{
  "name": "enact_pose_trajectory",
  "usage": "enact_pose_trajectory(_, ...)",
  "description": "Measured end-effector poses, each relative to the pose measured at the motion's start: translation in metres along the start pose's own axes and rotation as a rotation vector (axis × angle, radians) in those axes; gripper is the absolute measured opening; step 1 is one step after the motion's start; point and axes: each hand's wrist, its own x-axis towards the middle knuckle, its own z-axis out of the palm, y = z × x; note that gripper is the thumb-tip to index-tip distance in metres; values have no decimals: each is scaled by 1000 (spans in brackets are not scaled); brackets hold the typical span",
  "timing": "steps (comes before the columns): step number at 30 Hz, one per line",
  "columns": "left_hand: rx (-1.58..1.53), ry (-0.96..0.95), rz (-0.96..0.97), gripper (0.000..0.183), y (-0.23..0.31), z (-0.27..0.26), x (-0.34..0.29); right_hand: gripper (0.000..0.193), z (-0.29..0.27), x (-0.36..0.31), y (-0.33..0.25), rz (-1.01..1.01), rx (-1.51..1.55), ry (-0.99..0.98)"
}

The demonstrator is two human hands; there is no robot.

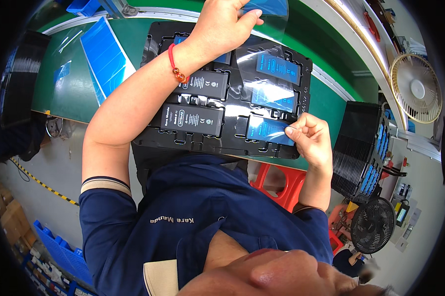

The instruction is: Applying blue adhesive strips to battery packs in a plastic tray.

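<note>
A black plastic tray (304,106) with moulded pockets lies in front of me, holding several flat phone batteries. In its left column sit dark grey batteries (192,120); those on the right, such as the near right battery (262,129), look glossy blue, as if under film. My left hand (225,24), wearing a red beaded bracelet, reaches over the tray's far side. Its thumb and fingers pinch a clear bluish film sheet (272,9), partly cut off by the upper edge. At the near right battery's right end, my right hand (309,138) pinches the film's edge; the exact grip is partly hidden.
Blue film sheets (104,54) lie left of the tray on the green tabletop (45,93). Stacked black trays (355,153) stand at the right, beside a black fan (373,224). A white fan (416,88) is farther back. Below the table edge is a red stool (281,185).
</note>
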Motion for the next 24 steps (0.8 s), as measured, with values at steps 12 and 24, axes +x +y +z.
enact_pose_trajectory(12,75,8,-38,40,6,3,-1,13,4,-2,2,-9,-50,18)
enact_pose_trajectory(24,61,-13,-50,39,4,4,2,17,18,-4,-4,-58,-539,196)
